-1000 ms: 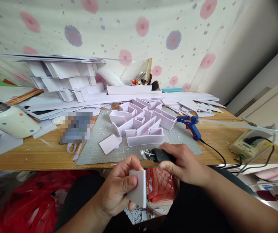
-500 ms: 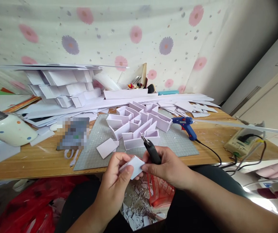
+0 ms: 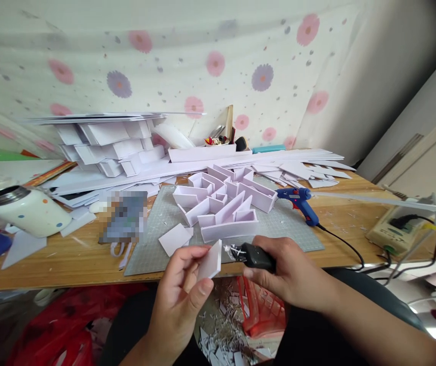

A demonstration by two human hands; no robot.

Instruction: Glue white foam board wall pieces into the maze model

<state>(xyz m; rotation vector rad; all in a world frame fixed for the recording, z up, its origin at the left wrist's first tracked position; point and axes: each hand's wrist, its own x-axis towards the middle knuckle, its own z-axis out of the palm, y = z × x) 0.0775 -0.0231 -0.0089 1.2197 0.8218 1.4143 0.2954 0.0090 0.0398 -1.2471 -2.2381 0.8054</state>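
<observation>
Between thumb and fingers, my left hand (image 3: 180, 292) holds a small white foam board piece (image 3: 210, 262) tilted on edge, just beyond the table's front edge. My right hand (image 3: 284, 272) is wrapped round a black-handled tool (image 3: 256, 256). White scraps cling to the tool's metal tip, which points left close beside the piece. Behind both hands, a white structure of thin upright walls (image 3: 229, 232) stands on the grey cutting mat (image 3: 149, 254). Flat white pieces (image 3: 175, 239) lie on the mat to its left.
A blue glue gun (image 3: 300, 203) lies right of the structure, its cord running to a power strip (image 3: 397, 229). At left are a white bottle (image 3: 35, 211) and a blurred flat object (image 3: 124, 216). White boxes (image 3: 107, 140) are stacked behind. A red basket (image 3: 263, 312) sits below.
The foam piece has turned on edge in my left hand. My right hand has moved right, away from it, and the tool has swung from pointing up to pointing left. The view has shifted slightly.
</observation>
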